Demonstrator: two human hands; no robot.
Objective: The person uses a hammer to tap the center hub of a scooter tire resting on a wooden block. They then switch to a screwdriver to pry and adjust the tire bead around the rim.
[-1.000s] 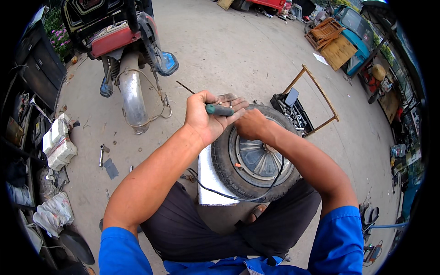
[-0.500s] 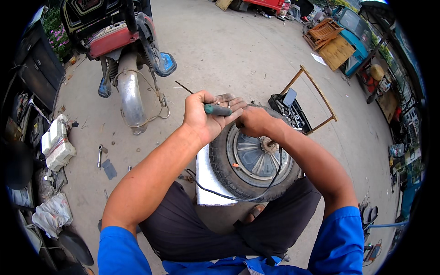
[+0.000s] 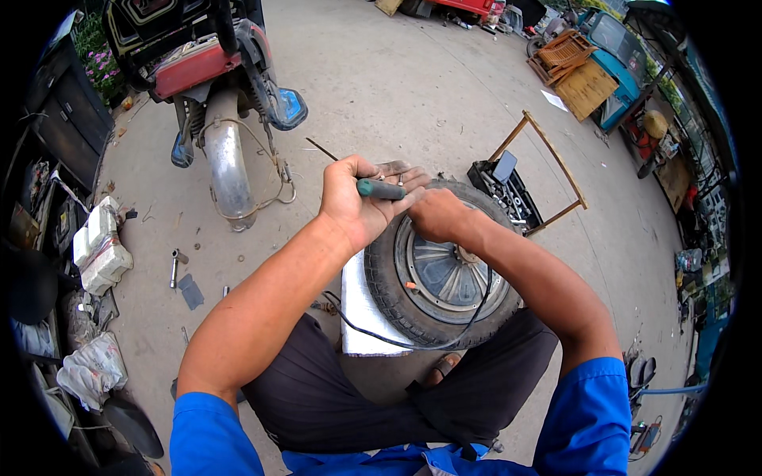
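Note:
My left hand (image 3: 349, 208) is palm up, fingers curled round a screwdriver with a green handle (image 3: 381, 190), its thin shaft pointing to the upper left. Small metal pieces, apparently bolts (image 3: 401, 179), lie on those fingers. Just to the right, my right hand (image 3: 435, 213) is closed over the upper rim of a wheel with a ribbed metal hub (image 3: 440, 279); what its fingertips hold is hidden. The tyre (image 3: 389, 297) rests on a white pad (image 3: 357, 341) between my legs. A black cable (image 3: 373, 333) runs from the hub across the pad. An orange piece (image 3: 410, 285) sits on the rim.
A scooter's rear fender (image 3: 228, 166) stands front-left. A socket tray (image 3: 512, 202) lies beside a wooden frame (image 3: 571, 178) beyond the wheel. Tools (image 3: 175, 270) and white foam blocks (image 3: 103, 254) lie at left. A teal vehicle (image 3: 623, 95) with wooden boards stands back right.
My right hand has shifted slightly at the upper rim, its fingers still curled. My left hand keeps the screwdriver, with only a small movement.

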